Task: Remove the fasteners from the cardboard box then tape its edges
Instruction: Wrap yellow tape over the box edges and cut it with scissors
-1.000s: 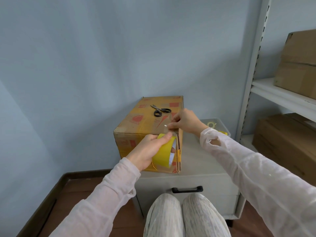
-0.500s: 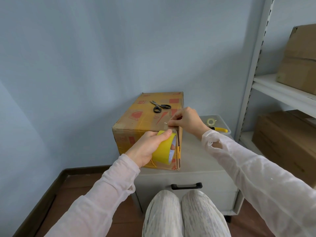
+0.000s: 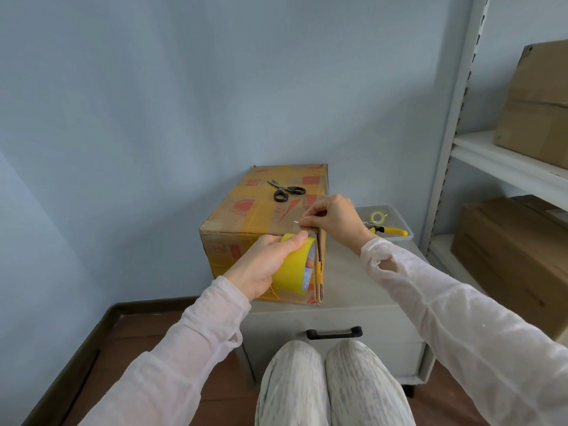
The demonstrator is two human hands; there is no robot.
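A yellow-printed cardboard box (image 3: 246, 222) stands on a grey drawer cabinet (image 3: 362, 290). My left hand (image 3: 264, 262) grips a yellow tape roll (image 3: 293, 272) against the box's near right corner. My right hand (image 3: 333, 216) pinches the free end of the tape at the box's top right edge, just above the roll. The tape between the two hands is thin and hard to make out. Black scissors (image 3: 285, 191) lie on the box's top.
A clear plastic tub (image 3: 396, 238) right of the box holds yellow-handled pliers (image 3: 390, 231) and a small ring. A white shelf rack (image 3: 504, 167) with brown boxes (image 3: 516, 253) stands at the right. My knees (image 3: 332, 385) are in front of the cabinet's black handle (image 3: 334, 333).
Both hands stay at the box's near right corner, roll and tape end held the same way. The view has shifted slightly; no clear movement of the tape.
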